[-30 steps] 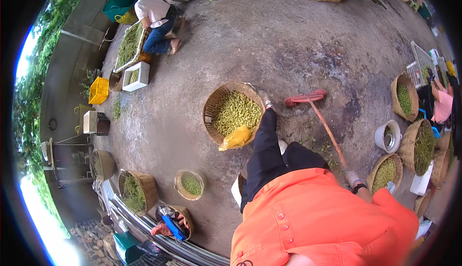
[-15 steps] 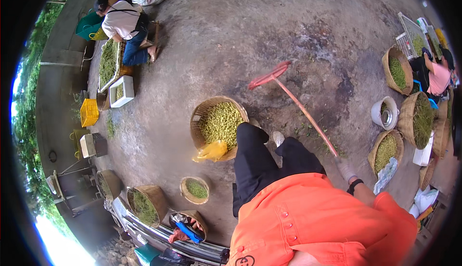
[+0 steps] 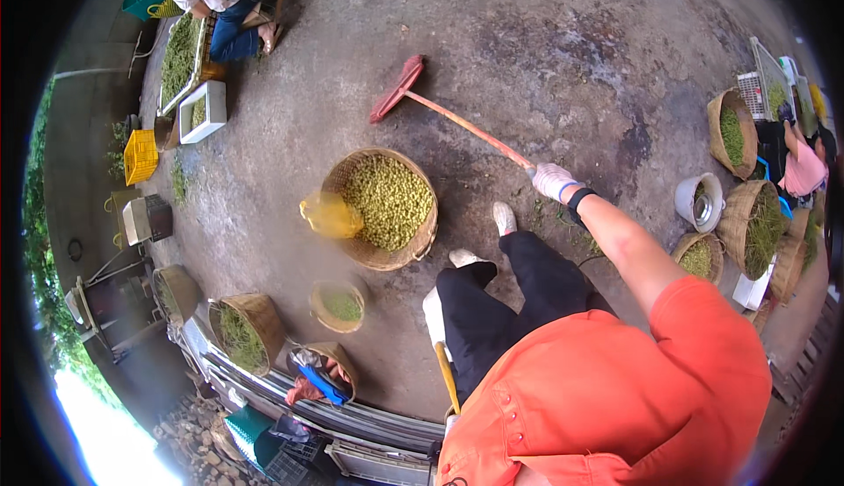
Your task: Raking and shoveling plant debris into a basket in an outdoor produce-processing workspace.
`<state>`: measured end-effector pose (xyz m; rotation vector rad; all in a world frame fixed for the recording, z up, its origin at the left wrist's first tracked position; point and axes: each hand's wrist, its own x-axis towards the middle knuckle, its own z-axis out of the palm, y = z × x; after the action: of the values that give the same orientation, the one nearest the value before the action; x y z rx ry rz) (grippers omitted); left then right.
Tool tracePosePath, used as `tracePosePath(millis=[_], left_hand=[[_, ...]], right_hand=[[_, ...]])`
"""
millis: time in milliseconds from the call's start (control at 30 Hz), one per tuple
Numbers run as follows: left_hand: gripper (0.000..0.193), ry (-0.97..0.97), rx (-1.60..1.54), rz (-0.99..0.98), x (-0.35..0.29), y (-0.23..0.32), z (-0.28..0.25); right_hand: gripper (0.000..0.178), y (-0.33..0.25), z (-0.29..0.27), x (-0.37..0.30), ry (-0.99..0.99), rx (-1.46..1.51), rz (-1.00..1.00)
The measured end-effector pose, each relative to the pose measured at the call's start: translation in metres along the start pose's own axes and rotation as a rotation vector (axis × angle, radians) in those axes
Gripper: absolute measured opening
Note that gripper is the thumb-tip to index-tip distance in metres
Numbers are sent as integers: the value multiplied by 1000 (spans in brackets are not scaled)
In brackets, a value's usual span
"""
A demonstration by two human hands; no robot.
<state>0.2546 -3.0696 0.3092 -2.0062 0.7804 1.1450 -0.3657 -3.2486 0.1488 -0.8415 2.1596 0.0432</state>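
In a white glove, my right hand [image 3: 554,182] is closed around the end of a long pinkish pole. The pole belongs to a T-shaped tool [image 3: 475,129] like a push broom, its red head out ahead over the concrete. Beside my left thigh a white gloved shape [image 3: 433,315], apparently my left hand, is partly hidden and its fingers are unclear. Just below it shows a thin yellow stick-like piece [image 3: 448,376]. In front of my feet stands a wicker basket [image 3: 420,242] holding small yellow-green fruits [image 3: 387,200]. A translucent yellow bag [image 3: 331,215] hangs over its left rim.
A shallow basket [image 3: 317,313] of greens sits nearer left. More baskets [image 3: 274,341] and a yellow crate [image 3: 141,157] line the left side. A person [image 3: 230,11] crouches by a white-edged tray, far left. At right are a white bucket [image 3: 714,200], several baskets and another person [image 3: 804,170].
My right hand has come forward and leftward with the red-headed tool. The yellow bag has shifted from the basket's near side to its left rim. The whole view has moved slightly.
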Motion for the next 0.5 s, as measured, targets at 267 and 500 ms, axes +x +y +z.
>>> tracePosePath(millis=[267, 500], left_hand=[[34, -41, -14, -4, 64, -97, 30], [27, -23, -75, 13, 89, -143, 20]], right_hand=[[45, 154, 52, -247, -134, -122, 299], [51, 140, 89, -341, 22, -136, 351]])
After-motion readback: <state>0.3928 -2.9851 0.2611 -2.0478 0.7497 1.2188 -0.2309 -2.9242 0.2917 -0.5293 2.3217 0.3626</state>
